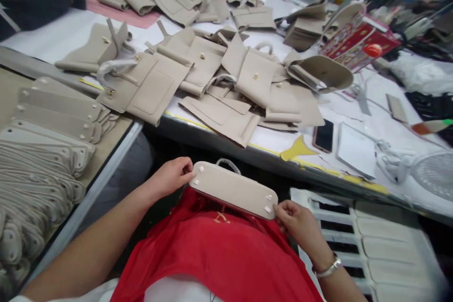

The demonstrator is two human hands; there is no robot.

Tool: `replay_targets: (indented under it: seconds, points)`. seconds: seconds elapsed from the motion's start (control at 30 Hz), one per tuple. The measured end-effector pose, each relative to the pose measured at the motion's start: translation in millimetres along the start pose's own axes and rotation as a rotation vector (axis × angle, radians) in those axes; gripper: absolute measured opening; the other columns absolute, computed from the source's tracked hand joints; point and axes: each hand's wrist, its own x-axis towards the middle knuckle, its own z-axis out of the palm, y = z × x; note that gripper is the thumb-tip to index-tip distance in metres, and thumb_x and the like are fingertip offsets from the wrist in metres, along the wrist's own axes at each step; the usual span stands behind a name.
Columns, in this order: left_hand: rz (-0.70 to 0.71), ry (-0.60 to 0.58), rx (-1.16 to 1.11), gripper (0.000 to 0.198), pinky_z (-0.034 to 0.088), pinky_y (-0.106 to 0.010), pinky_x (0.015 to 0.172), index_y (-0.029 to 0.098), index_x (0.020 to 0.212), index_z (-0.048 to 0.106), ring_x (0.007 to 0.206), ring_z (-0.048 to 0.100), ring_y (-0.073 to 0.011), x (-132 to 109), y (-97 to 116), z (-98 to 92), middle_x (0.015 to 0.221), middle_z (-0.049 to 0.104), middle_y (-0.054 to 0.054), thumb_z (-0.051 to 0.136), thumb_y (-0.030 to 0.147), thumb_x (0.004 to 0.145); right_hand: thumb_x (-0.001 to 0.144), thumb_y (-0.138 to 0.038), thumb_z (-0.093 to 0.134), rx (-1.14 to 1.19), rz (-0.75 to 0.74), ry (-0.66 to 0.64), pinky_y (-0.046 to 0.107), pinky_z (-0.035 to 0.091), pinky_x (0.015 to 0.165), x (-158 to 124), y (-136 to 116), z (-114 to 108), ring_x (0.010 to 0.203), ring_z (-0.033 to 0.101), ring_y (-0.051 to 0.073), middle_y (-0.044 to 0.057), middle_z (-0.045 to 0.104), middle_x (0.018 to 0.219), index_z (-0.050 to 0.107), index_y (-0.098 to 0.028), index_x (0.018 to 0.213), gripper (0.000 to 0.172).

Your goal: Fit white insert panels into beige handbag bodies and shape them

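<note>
A long beige bag base panel [231, 190] with rounded ends lies above my lap, its flat face towards me. White-covered studs sit near each of its ends. My left hand [170, 178] pinches the left end between thumb and fingers. At the opposite end, my right hand [296, 221] grips the lower right corner with its fingertips. A wrapped handle loop [228, 165] shows just behind the panel's top edge; how the two join is hidden. Below the panel is my red apron [219, 255].
Beige bag pieces [219, 115] are piled across the white table ahead. Stacked base panels [38, 160] lie on a board at left. At right stand a slatted white crate [334, 231], a phone [323, 135], a white pad [356, 150] and a fan [435, 174].
</note>
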Motion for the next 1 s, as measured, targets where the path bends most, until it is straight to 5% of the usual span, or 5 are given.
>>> replay_targets:
  seconds: [0.13, 0.23, 0.4, 0.57, 1.0]
  points:
    - [0.148, 0.046, 0.230, 0.028, 0.044, -0.031, 0.072, 0.018, 0.101, 0.053, 0.087, 0.055, -0.0211, 4, 4, -6.4, 0.098, 0.058, -0.006, 0.052, 0.034, 0.078, 0.078, -0.044, 0.051, -0.317, -0.168, 0.169, 0.025, 0.038, 0.048, -8, -12, -11, 0.049, 0.053, 0.014, -0.002, 0.056, 0.054, 0.053, -0.019, 0.072, 0.026]
    - [0.367, 0.068, 0.302, 0.041, 0.039, -0.038, 0.092, 0.019, 0.118, 0.048, 0.112, 0.045, -0.0247, 9, 12, -8.3, 0.123, 0.049, -0.009, 0.052, 0.033, 0.079, 0.079, -0.041, 0.053, -0.419, -0.433, 0.337, 0.030, 0.046, 0.066, -13, -30, -10, 0.073, 0.058, 0.018, 0.005, 0.062, 0.081, 0.056, -0.018, 0.095, 0.028]
    - [0.648, -0.070, 0.299, 0.081, 0.026, -0.042, 0.104, 0.017, 0.133, 0.033, 0.125, 0.034, -0.0273, 21, 27, 11.3, 0.137, 0.038, -0.014, 0.062, 0.055, 0.068, 0.065, -0.054, 0.067, -0.534, -0.838, 0.189, 0.043, 0.031, 0.102, 3, -49, 18, 0.120, 0.039, 0.028, 0.016, 0.044, 0.130, 0.038, -0.013, 0.130, 0.082]
    - [0.664, -0.148, 0.304, 0.093, 0.026, -0.046, 0.101, 0.015, 0.130, 0.037, 0.117, 0.042, -0.0299, 33, 29, 33.7, 0.128, 0.047, -0.016, 0.065, 0.065, 0.057, 0.059, -0.061, 0.068, -0.595, -0.835, 0.092, 0.046, 0.029, 0.101, 24, -43, 37, 0.118, 0.039, 0.029, 0.017, 0.045, 0.128, 0.035, -0.010, 0.132, 0.095]
    - [0.638, -0.140, 0.361, 0.079, 0.031, -0.040, 0.093, 0.014, 0.121, 0.043, 0.109, 0.046, -0.0282, 35, 31, 35.7, 0.120, 0.051, -0.015, 0.065, 0.059, 0.061, 0.069, -0.064, 0.058, -0.637, -0.857, 0.098, 0.043, 0.028, 0.100, 28, -37, 39, 0.118, 0.037, 0.029, 0.017, 0.043, 0.130, 0.036, -0.008, 0.131, 0.086]
